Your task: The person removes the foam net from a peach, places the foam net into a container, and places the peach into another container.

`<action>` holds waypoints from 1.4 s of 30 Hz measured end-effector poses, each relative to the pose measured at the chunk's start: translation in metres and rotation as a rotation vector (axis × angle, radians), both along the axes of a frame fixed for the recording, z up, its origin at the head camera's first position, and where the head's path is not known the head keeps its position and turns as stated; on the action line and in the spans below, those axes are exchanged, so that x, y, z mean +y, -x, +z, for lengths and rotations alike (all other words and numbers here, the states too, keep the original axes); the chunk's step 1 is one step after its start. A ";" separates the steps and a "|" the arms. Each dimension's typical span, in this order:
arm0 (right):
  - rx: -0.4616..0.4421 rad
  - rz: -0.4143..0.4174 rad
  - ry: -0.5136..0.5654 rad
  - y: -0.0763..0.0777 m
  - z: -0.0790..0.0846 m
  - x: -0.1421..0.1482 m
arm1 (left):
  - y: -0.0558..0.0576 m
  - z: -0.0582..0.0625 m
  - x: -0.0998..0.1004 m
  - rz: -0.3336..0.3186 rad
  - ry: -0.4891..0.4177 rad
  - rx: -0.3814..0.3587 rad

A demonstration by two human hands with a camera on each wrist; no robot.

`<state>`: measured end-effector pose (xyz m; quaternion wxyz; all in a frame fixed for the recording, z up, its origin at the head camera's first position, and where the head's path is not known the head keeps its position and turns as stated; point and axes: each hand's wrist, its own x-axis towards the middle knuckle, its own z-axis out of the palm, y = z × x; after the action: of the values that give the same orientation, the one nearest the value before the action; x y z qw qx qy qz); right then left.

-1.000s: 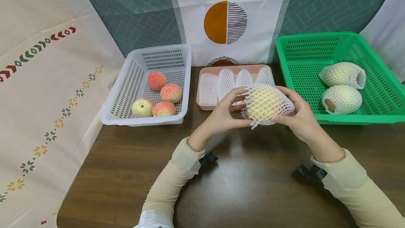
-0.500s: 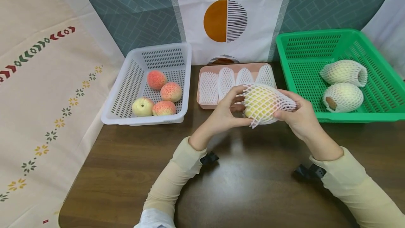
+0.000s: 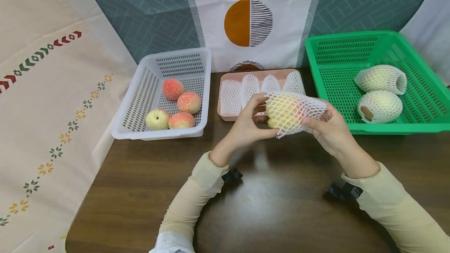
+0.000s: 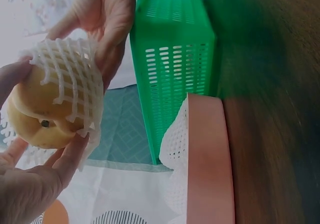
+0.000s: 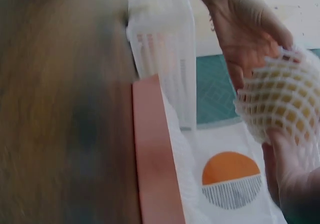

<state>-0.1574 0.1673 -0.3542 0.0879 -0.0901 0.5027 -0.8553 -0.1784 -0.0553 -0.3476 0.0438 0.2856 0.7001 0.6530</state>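
A yellow peach with a pink flush (image 3: 281, 113) is held up above the table inside a white foam net sleeve (image 3: 314, 107). My left hand (image 3: 247, 125) grips the peach's left end, fingers behind and thumb below. The left wrist view shows the peach's stem end (image 4: 37, 129) bare at the net's open edge. On the other side, my right hand (image 3: 330, 130) holds the sleeve's right part, its thumb pressed on the net and fingers behind it. In the right wrist view the mesh (image 5: 287, 96) stretches around the fruit between both hands.
Behind the hands, a pink tray (image 3: 230, 118) holds several white net sleeves (image 3: 250, 89). At left, a white basket (image 3: 123, 128) contains several peaches (image 3: 189, 102). The green basket (image 3: 330, 57) at right holds two netted fruits (image 3: 379, 106). All stand on a brown wooden table (image 3: 267, 206).
The peach and its net have shifted slightly left, with the left hand. The right fingers have curled in more at the sleeve's right end. The baskets and tray have stayed in place.
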 end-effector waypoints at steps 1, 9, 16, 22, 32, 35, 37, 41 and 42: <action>-0.018 0.000 0.009 0.000 0.000 -0.002 | 0.000 0.000 -0.001 0.013 0.002 -0.004; -0.154 0.019 0.144 0.002 0.000 -0.008 | 0.001 -0.003 -0.005 0.088 0.004 0.005; -0.149 0.018 0.157 0.001 0.002 -0.009 | 0.001 -0.003 -0.006 0.103 -0.006 0.018; -0.202 0.040 0.312 0.001 0.001 -0.010 | 0.002 -0.002 -0.006 0.120 -0.030 0.013; -0.253 0.082 0.420 0.001 -0.002 -0.011 | -0.001 0.001 -0.004 0.127 -0.073 0.073; -0.299 0.096 0.399 0.001 -0.002 -0.010 | -0.002 0.002 -0.003 0.128 -0.069 0.096; -0.318 0.090 0.384 0.000 -0.002 -0.010 | -0.002 0.002 -0.002 0.125 -0.067 0.099; -0.307 0.062 0.380 -0.002 -0.001 -0.007 | -0.004 0.001 -0.001 0.110 -0.066 0.088; -0.299 0.054 0.385 -0.003 -0.001 -0.007 | -0.004 0.002 0.000 0.107 -0.067 0.087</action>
<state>-0.1545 0.1604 -0.3552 0.1655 0.0092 0.3094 -0.9364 -0.1744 -0.0556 -0.3461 -0.0310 0.2771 0.6933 0.6646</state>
